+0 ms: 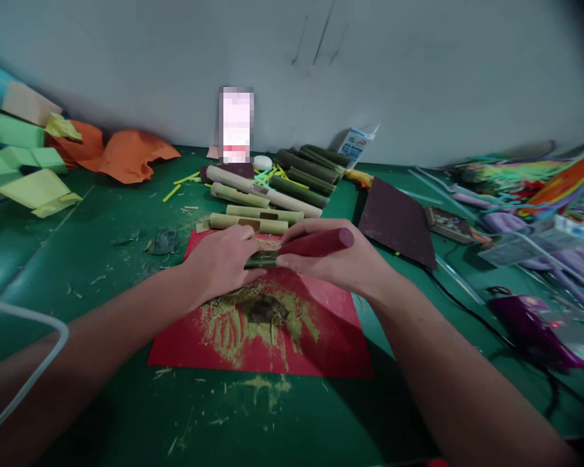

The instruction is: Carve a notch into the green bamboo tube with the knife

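My left hand [226, 258] is closed over the left part of a green bamboo tube [265, 262] and steadies it above a red sheet [321, 344]. In my right hand [350, 263] is a tool with a thick dark red handle [318, 242], gripped against the tube's right part. The tool's working end is hidden by my fingers, so its kind does not show. Below the tube, pale shavings and dust [233, 324] cover the sheet around a dark scrap [268, 311].
Cut bamboo tubes [248, 223] lie just beyond my hands, some with slots, with several darker ones [311, 174] behind. A lit phone [237, 124] leans on the wall. Orange sheets [131, 154] are left; a dark board [394, 220] and a purple device [540, 327] with cable are right.
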`<action>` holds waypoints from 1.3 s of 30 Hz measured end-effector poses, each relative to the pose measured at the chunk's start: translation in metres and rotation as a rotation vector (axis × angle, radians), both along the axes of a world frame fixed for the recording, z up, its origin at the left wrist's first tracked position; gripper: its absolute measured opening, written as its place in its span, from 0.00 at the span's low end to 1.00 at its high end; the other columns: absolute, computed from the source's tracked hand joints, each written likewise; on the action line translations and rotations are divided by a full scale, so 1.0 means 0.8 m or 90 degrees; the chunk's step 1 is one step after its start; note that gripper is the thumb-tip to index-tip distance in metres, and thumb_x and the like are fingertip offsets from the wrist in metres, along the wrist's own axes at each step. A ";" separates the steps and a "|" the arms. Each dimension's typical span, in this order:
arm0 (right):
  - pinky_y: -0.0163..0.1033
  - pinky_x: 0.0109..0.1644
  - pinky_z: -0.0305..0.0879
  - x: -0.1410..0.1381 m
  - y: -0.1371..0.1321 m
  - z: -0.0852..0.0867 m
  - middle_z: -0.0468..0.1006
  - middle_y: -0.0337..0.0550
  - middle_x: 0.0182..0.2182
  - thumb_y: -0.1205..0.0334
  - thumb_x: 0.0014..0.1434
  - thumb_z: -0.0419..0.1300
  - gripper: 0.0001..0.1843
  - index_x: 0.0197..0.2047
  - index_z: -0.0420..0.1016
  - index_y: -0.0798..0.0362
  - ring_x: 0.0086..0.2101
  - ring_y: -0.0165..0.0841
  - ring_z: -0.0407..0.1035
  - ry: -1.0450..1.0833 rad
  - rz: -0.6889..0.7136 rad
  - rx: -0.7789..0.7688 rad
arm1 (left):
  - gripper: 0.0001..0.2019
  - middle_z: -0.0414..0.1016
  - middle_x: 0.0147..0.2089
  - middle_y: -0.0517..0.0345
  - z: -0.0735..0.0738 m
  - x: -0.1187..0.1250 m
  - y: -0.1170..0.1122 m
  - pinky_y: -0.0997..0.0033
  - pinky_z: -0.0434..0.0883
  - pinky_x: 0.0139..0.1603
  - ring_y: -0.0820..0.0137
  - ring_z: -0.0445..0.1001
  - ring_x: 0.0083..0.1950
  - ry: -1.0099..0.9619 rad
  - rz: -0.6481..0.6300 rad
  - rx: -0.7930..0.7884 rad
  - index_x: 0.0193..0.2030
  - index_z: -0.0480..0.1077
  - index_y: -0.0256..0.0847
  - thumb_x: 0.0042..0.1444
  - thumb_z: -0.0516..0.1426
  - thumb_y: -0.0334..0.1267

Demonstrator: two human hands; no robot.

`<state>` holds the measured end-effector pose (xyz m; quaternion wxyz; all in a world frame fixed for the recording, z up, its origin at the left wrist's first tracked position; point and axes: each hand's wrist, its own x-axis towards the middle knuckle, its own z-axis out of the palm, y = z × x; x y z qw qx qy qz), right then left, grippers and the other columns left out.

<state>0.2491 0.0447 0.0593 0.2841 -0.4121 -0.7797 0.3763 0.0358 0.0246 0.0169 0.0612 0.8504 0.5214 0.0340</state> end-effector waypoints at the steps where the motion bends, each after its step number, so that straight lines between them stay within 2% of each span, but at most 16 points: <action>1: 0.39 0.36 0.67 0.000 0.000 -0.001 0.83 0.41 0.31 0.56 0.50 0.73 0.10 0.33 0.83 0.52 0.32 0.33 0.73 -0.012 0.007 -0.011 | 0.19 0.76 0.53 0.46 -0.002 0.000 0.001 0.57 0.74 0.53 0.53 0.76 0.57 -0.004 -0.006 0.010 0.56 0.77 0.39 0.64 0.61 0.49; 4: 0.38 0.35 0.67 -0.003 0.000 -0.009 0.82 0.40 0.30 0.59 0.49 0.70 0.07 0.32 0.82 0.52 0.31 0.33 0.72 -0.017 -0.033 -0.027 | 0.20 0.77 0.54 0.47 -0.011 -0.003 0.001 0.58 0.74 0.53 0.54 0.76 0.57 -0.041 -0.030 0.034 0.57 0.76 0.42 0.62 0.63 0.47; 8: 0.37 0.28 0.62 -0.008 0.000 -0.019 0.78 0.40 0.24 0.58 0.45 0.68 0.08 0.27 0.78 0.53 0.25 0.30 0.67 0.095 -0.146 -0.042 | 0.18 0.78 0.53 0.48 -0.023 -0.005 0.001 0.58 0.75 0.51 0.56 0.76 0.55 -0.108 -0.067 0.081 0.56 0.77 0.42 0.62 0.64 0.45; 13: 0.37 0.27 0.62 -0.003 0.008 -0.027 0.74 0.37 0.22 0.60 0.44 0.66 0.06 0.24 0.76 0.51 0.23 0.29 0.65 0.244 -0.195 -0.024 | 0.15 0.78 0.49 0.46 -0.033 -0.010 0.007 0.57 0.75 0.48 0.57 0.76 0.50 -0.127 -0.166 0.152 0.53 0.78 0.35 0.63 0.63 0.41; 17: 0.38 0.28 0.65 0.005 0.015 -0.031 0.73 0.37 0.22 0.58 0.48 0.67 0.07 0.25 0.77 0.50 0.24 0.29 0.66 0.331 -0.242 0.011 | 0.13 0.78 0.51 0.43 -0.034 -0.012 0.010 0.56 0.75 0.50 0.57 0.75 0.50 -0.159 -0.233 0.203 0.51 0.77 0.32 0.65 0.61 0.40; 20: 0.38 0.27 0.65 0.002 0.011 -0.032 0.75 0.38 0.22 0.53 0.52 0.68 0.10 0.31 0.80 0.51 0.23 0.30 0.67 0.325 -0.295 0.008 | 0.13 0.79 0.50 0.43 -0.031 -0.011 0.009 0.55 0.75 0.49 0.57 0.76 0.49 -0.183 -0.236 0.218 0.50 0.77 0.32 0.65 0.60 0.39; 24: 0.39 0.28 0.68 -0.003 0.004 -0.034 0.79 0.41 0.27 0.48 0.56 0.68 0.16 0.38 0.81 0.52 0.25 0.32 0.70 0.327 -0.262 -0.019 | 0.15 0.80 0.49 0.45 -0.028 -0.010 0.007 0.54 0.75 0.48 0.56 0.78 0.48 -0.167 -0.218 0.193 0.54 0.77 0.33 0.67 0.58 0.40; 28: 0.39 0.32 0.70 0.000 0.005 -0.038 0.80 0.43 0.32 0.49 0.53 0.71 0.16 0.37 0.80 0.52 0.30 0.33 0.72 0.272 -0.246 -0.020 | 0.16 0.82 0.51 0.46 -0.031 -0.009 0.007 0.55 0.75 0.53 0.57 0.79 0.51 -0.154 -0.194 0.167 0.57 0.75 0.34 0.66 0.58 0.39; 32: 0.39 0.31 0.66 0.000 0.003 -0.051 0.77 0.40 0.28 0.53 0.47 0.73 0.15 0.30 0.76 0.52 0.29 0.33 0.70 0.205 -0.252 -0.022 | 0.17 0.82 0.53 0.46 -0.035 -0.009 0.008 0.55 0.75 0.54 0.56 0.79 0.52 -0.149 -0.188 0.151 0.57 0.76 0.35 0.65 0.59 0.39; 36: 0.39 0.32 0.65 -0.013 -0.003 -0.066 0.74 0.38 0.25 0.53 0.53 0.68 0.11 0.29 0.75 0.51 0.27 0.31 0.68 0.255 -0.321 -0.013 | 0.15 0.81 0.53 0.46 -0.037 -0.009 0.008 0.56 0.76 0.54 0.57 0.78 0.52 -0.162 -0.187 0.160 0.55 0.77 0.36 0.64 0.60 0.39; 39: 0.39 0.32 0.65 -0.022 -0.006 -0.066 0.73 0.37 0.24 0.52 0.51 0.70 0.13 0.29 0.75 0.51 0.27 0.31 0.67 0.271 -0.311 -0.022 | 0.14 0.80 0.52 0.45 -0.036 -0.009 0.008 0.57 0.76 0.53 0.58 0.78 0.51 -0.171 -0.188 0.173 0.53 0.78 0.35 0.63 0.60 0.38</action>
